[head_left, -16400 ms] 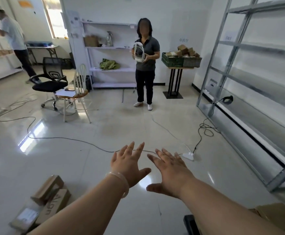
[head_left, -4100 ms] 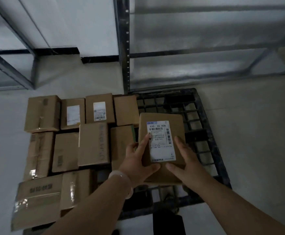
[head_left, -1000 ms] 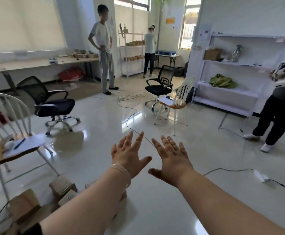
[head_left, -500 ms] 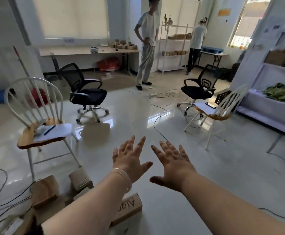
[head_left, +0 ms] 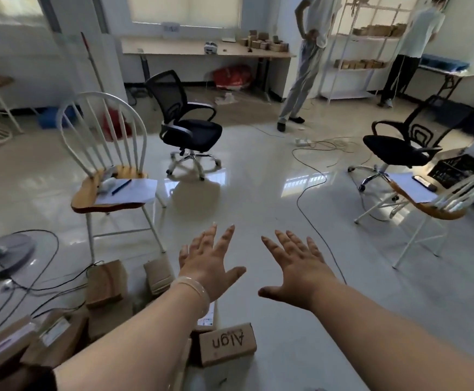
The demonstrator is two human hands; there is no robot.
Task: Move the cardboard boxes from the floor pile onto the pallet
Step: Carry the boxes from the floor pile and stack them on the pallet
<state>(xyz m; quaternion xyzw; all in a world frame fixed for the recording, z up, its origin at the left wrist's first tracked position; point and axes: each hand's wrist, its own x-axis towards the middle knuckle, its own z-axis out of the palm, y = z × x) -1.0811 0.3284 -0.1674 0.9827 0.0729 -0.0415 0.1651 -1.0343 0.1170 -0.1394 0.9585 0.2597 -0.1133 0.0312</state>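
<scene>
Hands [head_left: 210,268] [head_left: 299,270] splayed; box [head_left: 227,347] reads "Algn"

We note even daylight from the blinded window [head_left: 185,8] behind the black office chair [head_left: 190,128]; the room is bright. The glossy floor [head_left: 258,176] right of the chair carries window glare, and a soft shadow sits under the chair. Lines bow at the frame edges. The boxes [head_left: 47,337] nearer us than the chair look smeared.

The labelled box is gone from the hands: left hand [head_left: 210,266] and right hand [head_left: 298,269] now reach out empty, fingers straight, spread a touch wider apart. The view has swung off the pallet and round the room, and the floor pile [head_left: 104,280] slides in at lower left, with the printed box [head_left: 227,344] now fully showing under the left wrist.
</scene>
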